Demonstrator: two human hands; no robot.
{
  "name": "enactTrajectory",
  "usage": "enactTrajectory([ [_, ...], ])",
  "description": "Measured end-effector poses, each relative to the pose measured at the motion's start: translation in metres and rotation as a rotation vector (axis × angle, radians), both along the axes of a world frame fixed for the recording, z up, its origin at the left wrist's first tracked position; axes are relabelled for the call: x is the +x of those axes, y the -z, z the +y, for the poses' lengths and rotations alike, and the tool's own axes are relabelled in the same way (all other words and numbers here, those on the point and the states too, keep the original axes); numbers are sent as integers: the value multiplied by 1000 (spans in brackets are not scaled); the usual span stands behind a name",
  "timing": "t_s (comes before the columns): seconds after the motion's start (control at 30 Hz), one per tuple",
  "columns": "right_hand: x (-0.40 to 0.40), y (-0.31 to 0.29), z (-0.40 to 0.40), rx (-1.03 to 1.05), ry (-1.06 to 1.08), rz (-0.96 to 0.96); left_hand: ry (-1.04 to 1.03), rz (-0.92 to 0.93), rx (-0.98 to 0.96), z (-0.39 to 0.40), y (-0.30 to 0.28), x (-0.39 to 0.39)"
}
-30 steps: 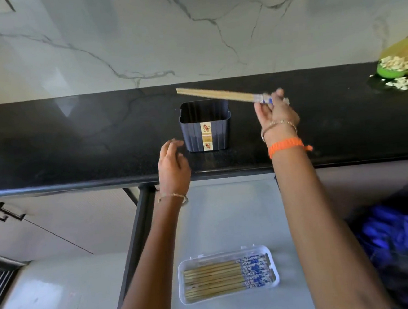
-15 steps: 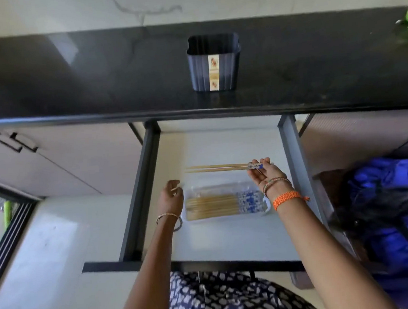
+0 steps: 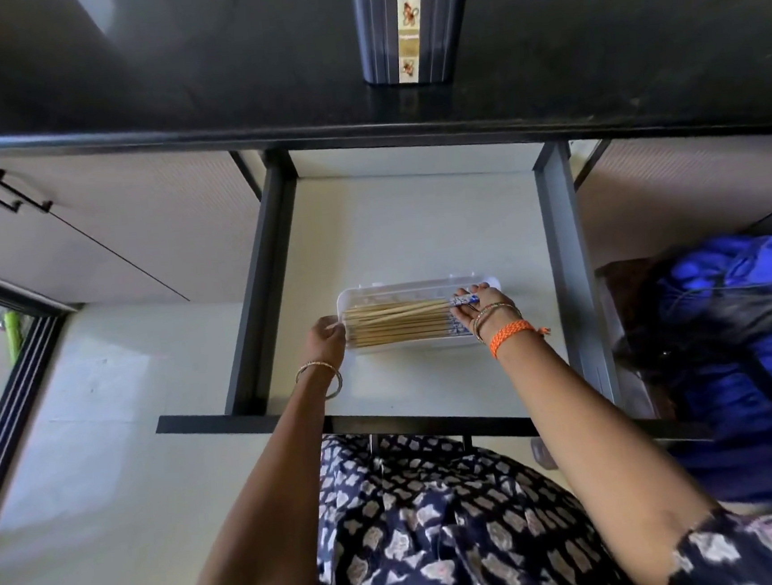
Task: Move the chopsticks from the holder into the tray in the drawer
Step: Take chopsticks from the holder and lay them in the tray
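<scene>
A clear plastic tray lies in the open drawer and holds several wooden chopsticks with blue patterned ends. My right hand pinches the blue ends of a pair of chopsticks, which lies slanted on top of the others in the tray. My left hand touches the tray's left end; how its fingers lie is hard to see. The dark ribbed holder stands on the black counter above the drawer; its inside is out of view.
The black counter edge overhangs the drawer's back. Dark drawer rails run down both sides. A blue bag sits to the right of the drawer. Cabinet doors with black handles are at the left.
My right hand carried the pair of chopsticks from the counter down to the drawer and lowered it onto the pile in the tray. My left hand dropped from the counter to the tray's left end.
</scene>
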State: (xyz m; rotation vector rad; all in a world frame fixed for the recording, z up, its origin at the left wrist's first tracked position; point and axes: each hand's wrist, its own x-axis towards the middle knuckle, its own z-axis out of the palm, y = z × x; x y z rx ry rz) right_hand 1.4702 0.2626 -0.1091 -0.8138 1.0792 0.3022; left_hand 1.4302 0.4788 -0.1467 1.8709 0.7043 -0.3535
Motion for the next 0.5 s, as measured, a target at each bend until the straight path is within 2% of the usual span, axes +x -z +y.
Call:
enactTrajectory([
  [0.13, 2, 9, 3, -77, -37, 94, 12, 31, -17, -1, 1, -3],
  [0.2, -2, 16, 1, -158, -121, 64, 6, 32, -30, -2, 3, -4],
  [0.3, -5, 11, 3, -171, -204, 36, 4, 34, -51, -2, 5, -4],
  [0.5, 3, -2, 16, -290, -133, 97, 6, 30, -45, 0, 13, -2],
])
